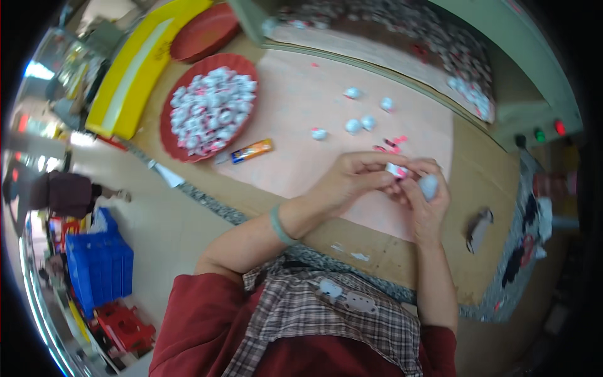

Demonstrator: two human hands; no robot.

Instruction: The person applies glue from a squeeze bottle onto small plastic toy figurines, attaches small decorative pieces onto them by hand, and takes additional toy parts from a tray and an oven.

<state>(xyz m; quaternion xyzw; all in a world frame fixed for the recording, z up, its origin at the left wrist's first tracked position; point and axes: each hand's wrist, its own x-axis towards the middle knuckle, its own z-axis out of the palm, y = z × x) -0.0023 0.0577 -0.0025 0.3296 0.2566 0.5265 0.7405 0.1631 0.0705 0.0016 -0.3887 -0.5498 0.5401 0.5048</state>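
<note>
My left hand (352, 182), with a pale green bangle (281, 226) at the wrist, pinches a small white-and-pink piece (397, 170) between thumb and fingers. Close against it, the fingers of my right hand (427, 210) meet the same piece. A pale bluish-white ball (428, 186) is tucked in my right hand. Just beyond the hands, tiny bright pink bits (396, 144) lie on a pale pink sheet (282, 113). Several similar white balls with pink marks, one of them a white ball (319, 134), are scattered farther out. My fingertips partly hide the piece.
At the far left stands a red bowl (166, 129) heaped with white-and-pink pieces. An orange-and-blue packet (251, 151) lies beside it. Behind are another red dish (204, 32) and a yellow box (125, 81). A lit cabinet (534, 56) borders the back. A dark strip (480, 230) lies right.
</note>
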